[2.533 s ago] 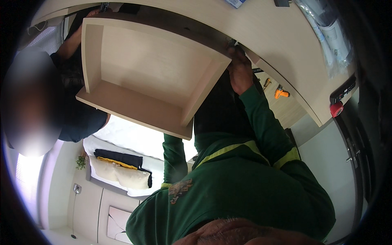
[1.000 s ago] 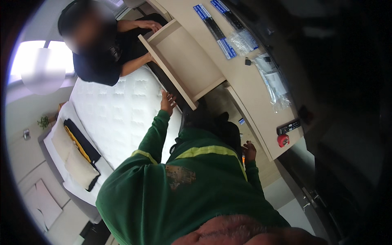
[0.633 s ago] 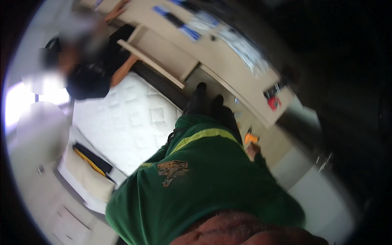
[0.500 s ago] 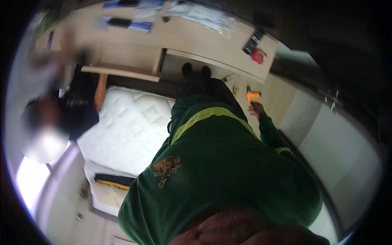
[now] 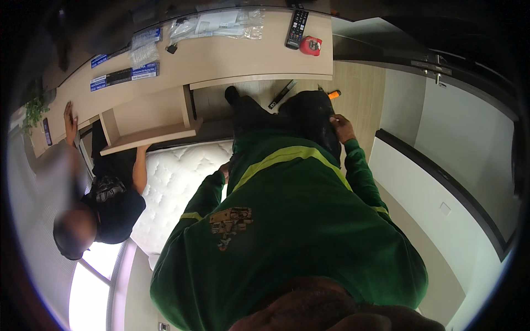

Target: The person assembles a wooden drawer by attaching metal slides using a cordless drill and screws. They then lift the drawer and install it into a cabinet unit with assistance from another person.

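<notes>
My right hand (image 5: 343, 128) is beside my right thigh, its fingertips against the dark trousers and nothing visible in it; the fingers look loosely apart. Only the back edge of my left hand (image 5: 224, 170) shows at my left hip, its fingers hidden by my body. Past my right knee, part of an orange power drill (image 5: 334, 94) lies on the floor, mostly covered by my leg. A dark, narrow boxlike item (image 5: 282, 94) lies between my legs and the desk. In front of me is a light wood desk (image 5: 232, 60) with a pulled-out drawer (image 5: 149, 118).
At the left a co-worker (image 5: 113, 201) holds the drawer front from below, the other hand on the desktop. On it lie a remote control (image 5: 297, 28), a red tape measure (image 5: 311, 46), clear plastic bags (image 5: 221, 25) and blue-labelled packages (image 5: 124, 76). A white mattress (image 5: 182, 171) is left of me.
My right hand has drawn back from beside the drill to my thigh. My knee now covers most of the drill. The view has shifted, and my left hand has come into sight.
</notes>
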